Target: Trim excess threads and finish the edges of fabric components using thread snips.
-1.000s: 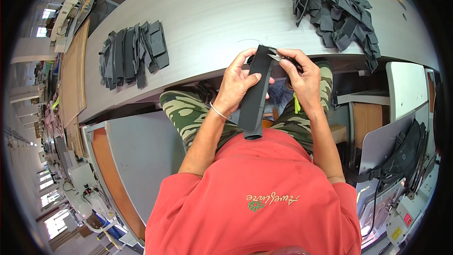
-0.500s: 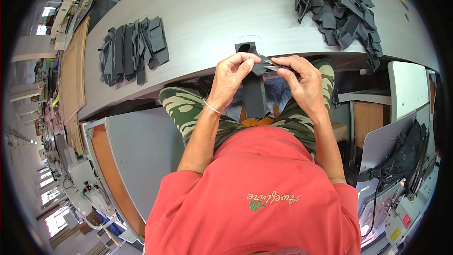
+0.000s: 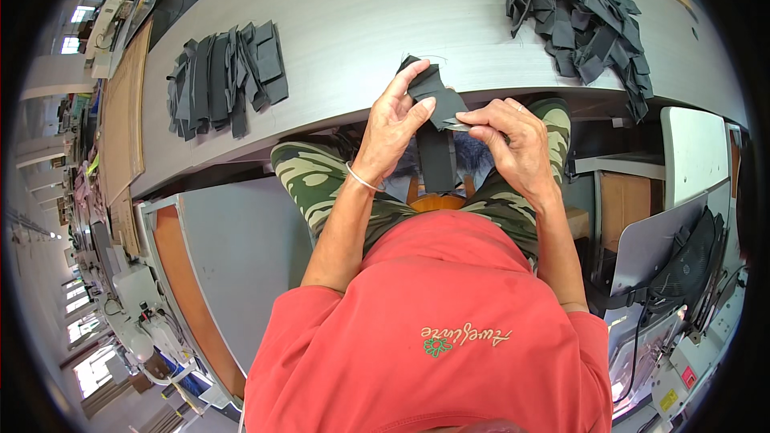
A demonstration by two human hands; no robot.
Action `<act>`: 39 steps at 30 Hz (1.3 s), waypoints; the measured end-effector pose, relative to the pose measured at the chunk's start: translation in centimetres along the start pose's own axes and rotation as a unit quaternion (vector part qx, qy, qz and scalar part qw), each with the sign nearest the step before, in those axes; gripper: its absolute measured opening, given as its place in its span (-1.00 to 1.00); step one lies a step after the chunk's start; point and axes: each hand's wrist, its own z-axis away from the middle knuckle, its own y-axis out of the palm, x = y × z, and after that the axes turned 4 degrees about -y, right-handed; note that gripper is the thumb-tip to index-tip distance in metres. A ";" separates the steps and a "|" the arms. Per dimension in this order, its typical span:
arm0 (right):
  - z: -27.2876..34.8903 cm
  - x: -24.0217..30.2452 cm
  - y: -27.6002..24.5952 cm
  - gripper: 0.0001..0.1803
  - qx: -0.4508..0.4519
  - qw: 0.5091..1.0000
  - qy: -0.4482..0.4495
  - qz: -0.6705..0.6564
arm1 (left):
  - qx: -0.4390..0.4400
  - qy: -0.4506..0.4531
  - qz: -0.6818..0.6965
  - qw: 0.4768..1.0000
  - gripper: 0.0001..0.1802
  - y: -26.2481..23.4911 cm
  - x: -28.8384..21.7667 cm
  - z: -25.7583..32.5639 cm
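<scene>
Workshop with a long grey worktop

The grey worktop [image 3: 337, 16] curves across the top. Left of it stands a brown board [image 3: 120, 112], and a row of machines [image 3: 136, 313] runs down the left side by bright windows [image 3: 80, 329]. A black fan [image 3: 690, 265] sits at the right near a white panel [image 3: 694, 152].

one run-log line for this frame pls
left hand: pinches dark fabric strip | right hand: small metal tool at strip | neat stack table left | loose pile table right
</scene>
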 end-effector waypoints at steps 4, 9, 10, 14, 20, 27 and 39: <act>0.0 0.1 0.1 -0.85 0.003 1.000 -0.002 -0.011 | -0.001 0.011 0.007 1.000 -0.42 0.3 -0.2 0.1; 0.1 0.2 0.5 -0.85 -0.001 1.000 0.001 -0.019 | 0.022 0.016 0.038 0.999 -0.41 0.4 0.2 -0.2; 0.2 0.2 0.5 -0.83 0.009 1.000 0.001 -0.020 | 0.034 0.023 0.058 0.997 -0.41 0.3 0.4 -0.3; 0.5 0.0 0.6 -0.83 0.043 0.996 0.035 -0.070 | 0.037 0.039 0.034 0.998 -0.37 0.2 0.7 -0.3; 0.5 0.2 0.4 -0.81 0.027 0.957 0.129 -0.257 | 0.041 0.062 0.029 0.997 -0.34 0.5 0.6 -0.2; -0.8 0.5 1.0 -0.82 -0.029 0.995 0.076 -0.059 | 0.052 0.080 -0.023 0.995 -0.33 1.2 0.2 0.3; -1.1 0.1 1.1 -0.84 -0.014 0.998 0.063 -0.017 | 0.058 0.073 -0.130 0.987 -0.34 1.3 0.2 0.5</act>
